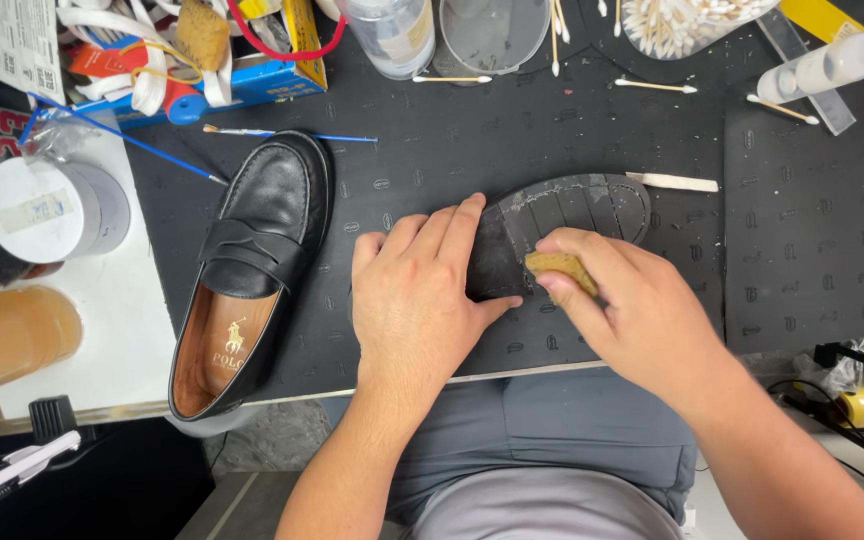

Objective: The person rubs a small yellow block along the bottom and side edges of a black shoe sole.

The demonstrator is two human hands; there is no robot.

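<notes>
Scrubbing step: right hand (642, 315) pinching small tan sponge (559, 267) against upturned grey ridged shoe sole (577, 205). Left hand (417, 295) spread flat, pinning it (black leather loafer (252, 265) lying left). Next calls for steady pressure.

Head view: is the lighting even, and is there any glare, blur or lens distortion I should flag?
Head view: lighting is even and soft, shadows under the left hand and right hand faint; mild glare on the glossy black leather loafer only; the upturned grey rubber sole and tan sponge are sharp, no motion blur; the dark patterned mat edge bows slightly, hinting at wide-angle distortion.
</notes>
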